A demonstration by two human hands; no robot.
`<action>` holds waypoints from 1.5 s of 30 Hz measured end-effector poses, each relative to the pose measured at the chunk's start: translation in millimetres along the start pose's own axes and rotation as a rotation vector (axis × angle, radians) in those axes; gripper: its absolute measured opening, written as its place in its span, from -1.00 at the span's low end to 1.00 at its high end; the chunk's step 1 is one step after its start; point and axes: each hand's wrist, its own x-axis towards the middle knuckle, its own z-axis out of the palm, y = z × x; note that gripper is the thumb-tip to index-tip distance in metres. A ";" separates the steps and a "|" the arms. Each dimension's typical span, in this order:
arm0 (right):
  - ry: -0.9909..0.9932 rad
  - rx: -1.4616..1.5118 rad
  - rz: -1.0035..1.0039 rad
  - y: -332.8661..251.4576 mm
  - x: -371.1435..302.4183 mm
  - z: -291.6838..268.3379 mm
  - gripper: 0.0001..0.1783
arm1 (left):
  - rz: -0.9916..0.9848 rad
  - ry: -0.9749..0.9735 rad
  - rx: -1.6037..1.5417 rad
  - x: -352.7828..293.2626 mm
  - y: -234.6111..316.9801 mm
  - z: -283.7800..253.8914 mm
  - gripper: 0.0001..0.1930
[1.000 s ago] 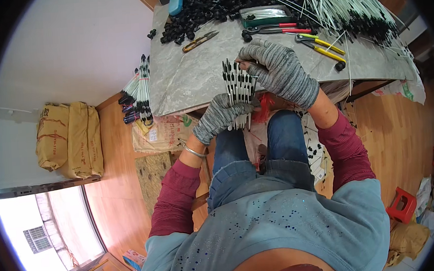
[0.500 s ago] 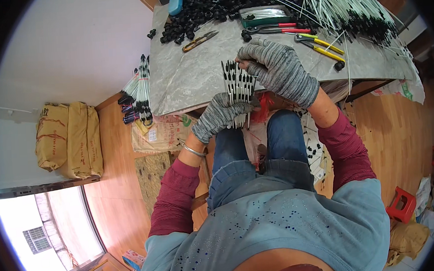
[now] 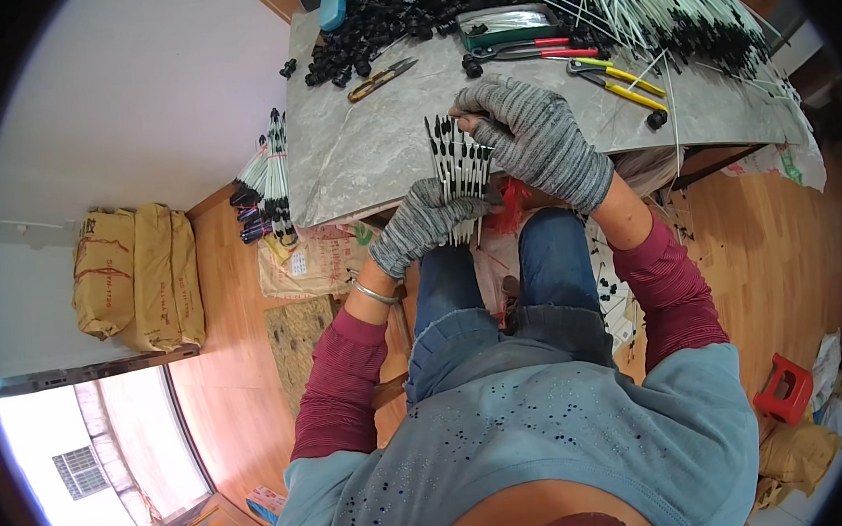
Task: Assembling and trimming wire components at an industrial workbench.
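Observation:
My left hand [image 3: 421, 226], in a grey knitted fingerless glove, is closed around a fanned bundle of thin white rods with black tips [image 3: 460, 169]. The bundle stands over my knees, just off the table's front edge, with its black tips pointing away from me. My right hand [image 3: 539, 135], gloved alike, is at the bundle's upper right side. Its thumb and fingers are pinched together beside the tips. Whatever lies between those fingers is too small and hidden to make out.
On the grey marbled table [image 3: 347, 152] lie thread snips [image 3: 381, 79], red-handled cutters [image 3: 533, 50] and yellow-handled pliers [image 3: 618, 87]. Behind them are a heap of black fittings [image 3: 424, 0], a green tray [image 3: 508, 26] and a pile of white rods [image 3: 657, 17]. Rod bundles [image 3: 266, 166] stand left.
The view has shifted slightly. My left hand keeps its hold on the bundle, and my right hand stays pinched beside the tips with only a slight movement.

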 end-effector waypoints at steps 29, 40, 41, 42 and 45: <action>-0.037 0.085 0.086 1.9 -2.3 4.9 -0.72 | 0.147 0.063 0.041 2.3 -1.0 -3.7 -0.82; -0.048 0.018 -0.040 3.8 5.7 2.5 -0.74 | 0.132 0.033 -0.216 1.4 -0.1 -2.8 -0.84; -0.043 0.015 -0.042 3.7 5.8 2.8 -0.74 | 0.186 0.016 -0.136 1.6 -2.2 -2.8 -0.84; -0.043 0.016 -0.044 3.2 6.7 2.7 -0.74 | 0.239 -0.003 -0.056 1.8 -4.0 -2.8 -0.84; -0.144 -0.085 0.003 1.5 9.2 -0.4 -0.74 | 0.291 -0.036 0.025 2.9 -4.5 -4.3 -0.85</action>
